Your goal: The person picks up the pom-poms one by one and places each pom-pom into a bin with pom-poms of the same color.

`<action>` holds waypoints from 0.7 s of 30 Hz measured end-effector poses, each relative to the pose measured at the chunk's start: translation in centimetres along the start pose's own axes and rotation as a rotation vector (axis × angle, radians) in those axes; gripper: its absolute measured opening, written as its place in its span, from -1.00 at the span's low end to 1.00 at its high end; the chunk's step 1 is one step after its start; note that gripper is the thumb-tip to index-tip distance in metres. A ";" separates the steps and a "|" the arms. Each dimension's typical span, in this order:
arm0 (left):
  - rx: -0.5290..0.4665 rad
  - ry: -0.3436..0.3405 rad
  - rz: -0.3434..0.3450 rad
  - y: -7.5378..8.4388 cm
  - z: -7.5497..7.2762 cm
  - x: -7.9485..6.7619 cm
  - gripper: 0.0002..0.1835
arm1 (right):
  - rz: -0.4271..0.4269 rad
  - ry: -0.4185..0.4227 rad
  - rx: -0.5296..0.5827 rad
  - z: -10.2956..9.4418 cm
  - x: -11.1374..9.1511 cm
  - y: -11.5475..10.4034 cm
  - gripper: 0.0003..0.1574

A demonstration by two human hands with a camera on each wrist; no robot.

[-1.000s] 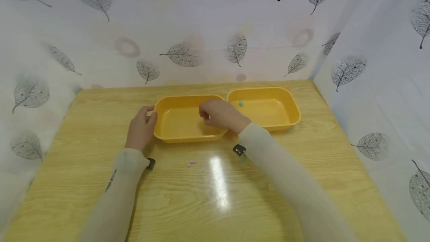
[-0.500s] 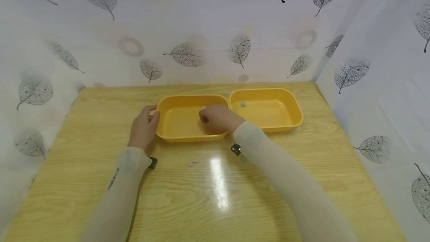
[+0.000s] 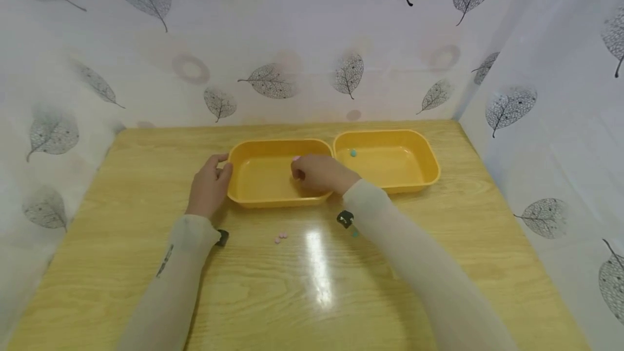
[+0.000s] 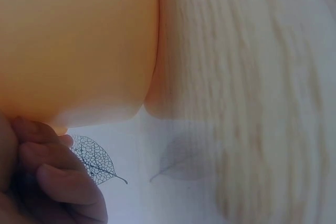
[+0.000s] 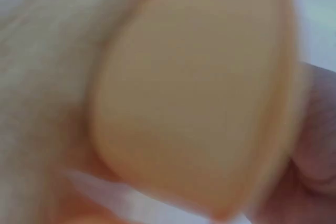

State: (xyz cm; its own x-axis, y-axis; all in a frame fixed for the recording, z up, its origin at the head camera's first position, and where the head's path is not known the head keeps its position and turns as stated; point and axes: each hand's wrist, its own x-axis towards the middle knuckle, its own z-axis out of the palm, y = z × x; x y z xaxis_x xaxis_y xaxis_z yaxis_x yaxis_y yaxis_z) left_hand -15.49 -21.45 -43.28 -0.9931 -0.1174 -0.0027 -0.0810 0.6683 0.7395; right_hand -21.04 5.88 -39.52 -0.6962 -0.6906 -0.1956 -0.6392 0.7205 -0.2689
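Note:
Two yellow plastic trays lie side by side on the wooden table. My left hand is at the left end of the left tray, with thumb and index finger touching its outer wall and rim. Those fingers show beside the tray in the left wrist view. Over the right part of that tray, my right hand reaches inside with its fingers curled down. A small pink piece shows just behind its knuckles. The fingertips are hidden, and I cannot tell whether they hold anything.
The right tray contains a small teal piece. Several pink pieces lie on the table in front of the left tray. Another teal piece lies by the right sleeve. A leaf-printed curtain surrounds the table.
My right hand has dipped slightly lower into the left tray, and the pink piece behind it has come into view. The left hand stays at the tray's end.

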 end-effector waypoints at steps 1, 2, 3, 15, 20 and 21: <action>0.000 -0.001 0.003 -0.1 0.0 0.0 -0.47 | -0.001 0.018 0.032 -0.4 -0.4 0.0 -0.93; -0.002 -0.002 0.006 -0.2 0.1 0.0 -0.46 | -0.001 0.038 0.067 -0.9 -1.0 -0.1 -0.91; -0.004 -0.001 0.008 -0.2 0.1 0.1 -0.46 | 0.004 0.063 0.095 -1.3 -1.6 -0.1 -0.88; 0.015 -0.002 0.011 0.0 -0.1 0.0 -0.44 | -0.143 0.467 0.188 -3.2 -10.0 -1.6 -0.90; 0.019 -0.005 0.013 -0.1 0.0 -0.2 -0.45 | -0.219 0.521 0.147 -2.1 -11.2 -1.6 -0.92; 0.018 -0.005 0.014 -0.1 0.0 -0.2 -0.45 | -0.231 0.521 0.138 -1.9 -11.3 -1.6 -0.92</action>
State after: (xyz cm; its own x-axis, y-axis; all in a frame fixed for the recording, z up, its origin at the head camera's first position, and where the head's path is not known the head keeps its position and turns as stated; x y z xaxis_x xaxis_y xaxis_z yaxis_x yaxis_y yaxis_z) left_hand -15.28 -21.46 -43.35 -0.9945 -0.1047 0.0041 -0.0688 0.6829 0.7273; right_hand -12.79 12.68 -35.07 -0.6353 -0.6817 0.3629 -0.7691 0.5162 -0.3767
